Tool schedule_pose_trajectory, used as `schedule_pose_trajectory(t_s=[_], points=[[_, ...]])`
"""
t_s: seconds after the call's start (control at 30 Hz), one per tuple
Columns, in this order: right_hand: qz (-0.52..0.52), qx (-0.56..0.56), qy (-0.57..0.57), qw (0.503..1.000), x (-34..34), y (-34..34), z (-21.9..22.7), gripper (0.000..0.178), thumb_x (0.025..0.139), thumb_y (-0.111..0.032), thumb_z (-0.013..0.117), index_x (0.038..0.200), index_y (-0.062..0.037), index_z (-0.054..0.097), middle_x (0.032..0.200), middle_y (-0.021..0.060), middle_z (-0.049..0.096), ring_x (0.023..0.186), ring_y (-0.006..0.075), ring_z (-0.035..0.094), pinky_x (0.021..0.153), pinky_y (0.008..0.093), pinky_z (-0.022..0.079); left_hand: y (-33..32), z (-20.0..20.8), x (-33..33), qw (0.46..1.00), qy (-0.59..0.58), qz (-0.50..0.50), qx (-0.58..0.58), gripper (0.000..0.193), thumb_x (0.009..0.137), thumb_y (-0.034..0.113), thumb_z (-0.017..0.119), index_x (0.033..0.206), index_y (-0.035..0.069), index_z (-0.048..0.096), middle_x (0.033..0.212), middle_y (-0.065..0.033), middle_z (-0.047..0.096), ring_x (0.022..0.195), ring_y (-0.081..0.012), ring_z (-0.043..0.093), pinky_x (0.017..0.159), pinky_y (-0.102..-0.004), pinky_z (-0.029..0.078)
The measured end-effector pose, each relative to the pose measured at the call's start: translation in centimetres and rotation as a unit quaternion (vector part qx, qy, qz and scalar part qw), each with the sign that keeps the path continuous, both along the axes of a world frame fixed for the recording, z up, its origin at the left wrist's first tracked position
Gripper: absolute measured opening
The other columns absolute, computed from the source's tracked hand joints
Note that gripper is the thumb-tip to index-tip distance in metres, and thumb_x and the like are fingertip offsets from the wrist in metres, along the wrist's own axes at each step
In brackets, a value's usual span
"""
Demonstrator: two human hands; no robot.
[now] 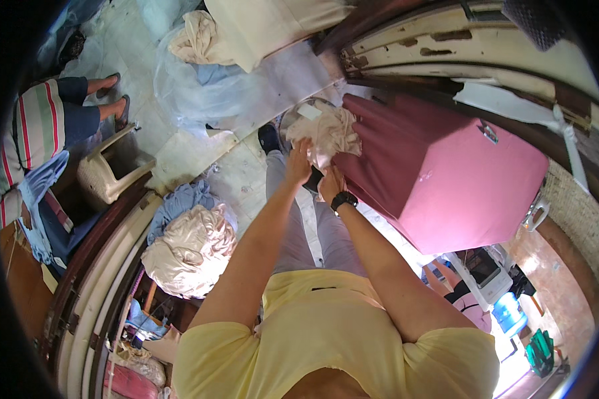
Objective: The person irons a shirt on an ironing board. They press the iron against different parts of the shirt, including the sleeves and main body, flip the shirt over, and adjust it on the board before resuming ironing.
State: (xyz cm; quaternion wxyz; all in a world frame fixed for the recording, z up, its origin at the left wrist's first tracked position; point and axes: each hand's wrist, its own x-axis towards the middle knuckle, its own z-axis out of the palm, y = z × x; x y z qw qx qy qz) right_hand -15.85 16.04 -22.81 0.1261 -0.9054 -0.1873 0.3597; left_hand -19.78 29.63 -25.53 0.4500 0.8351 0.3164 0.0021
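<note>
A crumpled beige cloth (336, 133) lies bunched in front of me, beside the hanging edge of a pink cloth cover (393, 143). My left hand (299, 164) is closed on the near left side of the beige cloth, its fingertips partly lost among the folds. Close by on the right, my right hand (331, 183) has curled fingers at the cloth's lower edge, next to the pink cover. A black watch (343, 200) is on that wrist. A pale tag or paper patch (309, 111) shows on top of the bundle.
A pink-topped table (476, 186) fills the right side. At left sits a heap of beige and blue garments (190, 249). Clear plastic sheeting (193, 96) covers floor ahead. A person in a striped top (40, 123) is beyond a beige plastic stool (106, 173).
</note>
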Motion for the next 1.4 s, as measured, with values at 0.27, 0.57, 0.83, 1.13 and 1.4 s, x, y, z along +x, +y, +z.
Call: schedule_pose_trajectory(t_s=[0.27, 0.57, 0.83, 1.13, 1.4], points=[[-0.044, 0.052, 0.013, 0.998, 0.9, -2.7, -1.5, 0.085, 0.074, -0.016, 0.071, 0.144, -0.0079, 0.024, 0.13, 0.0296, 0.039, 0.122, 0.0464, 0.039, 0.103, 0.0501, 0.033, -2.5, 0.0, -3.7, 0.999, -0.007, 0.035, -0.004, 0.025, 0.08, -0.002, 0.061, 0.104, 0.005, 0.054, 0.097, -0.0173, 0.054, 0.092, -0.0372, 0.056, 0.077, -0.0469, 0.044], [-0.256, 0.213, 0.011, 0.943, -7.6, -13.6, 2.7, 0.035, 0.08, -0.001, 0.056, 0.114, 0.0004, 0.057, 0.116, 0.0208, 0.061, 0.108, 0.0405, 0.057, 0.092, 0.046, 0.044, -6.9, 9.8, -8.6, 0.984, -0.097, 0.084, -0.125, 0.024, 0.087, 0.002, 0.057, 0.11, 0.002, 0.051, 0.106, -0.0176, 0.049, 0.096, -0.0331, 0.052, 0.079, -0.0401, 0.045], [-0.379, 0.349, 0.085, 0.853, -5.9, -13.6, 10.3, 0.031, 0.095, -0.003, 0.047, 0.125, -0.0034, 0.053, 0.111, 0.0078, 0.062, 0.098, 0.0157, 0.059, 0.085, 0.0296, 0.048, -5.2, -6.9, -1.2, 0.998, 0.051, -0.017, 0.025, 0.045, 0.087, 0.028, 0.066, 0.126, 0.011, 0.051, 0.126, -0.0212, 0.039, 0.115, -0.0415, 0.044, 0.098, -0.0476, 0.039], [-0.505, 0.546, 0.261, 0.615, -2.8, -11.5, 17.4, 0.05, 0.1, -0.026, 0.05, 0.143, -0.004, 0.037, 0.145, 0.0104, 0.044, 0.131, 0.0222, 0.044, 0.11, 0.0391, 0.037, -6.7, -5.0, -5.6, 0.986, -0.072, 0.109, -0.106, 0.054, 0.084, 0.045, 0.068, 0.124, 0.01, 0.056, 0.134, -0.0221, 0.035, 0.124, -0.04, 0.035, 0.104, -0.0497, 0.031], [-0.529, 0.51, 0.159, 0.659, -4.8, -15.9, 20.6, 0.048, 0.098, -0.02, 0.053, 0.139, -0.0029, 0.038, 0.139, 0.0111, 0.046, 0.125, 0.023, 0.047, 0.104, 0.0396, 0.04, -6.1, -6.2, -4.8, 0.904, -0.145, 0.257, -0.308, 0.044, 0.094, 0.031, 0.054, 0.122, -0.003, 0.056, 0.114, -0.0166, 0.061, 0.095, -0.029, 0.064, 0.081, -0.0384, 0.052]])
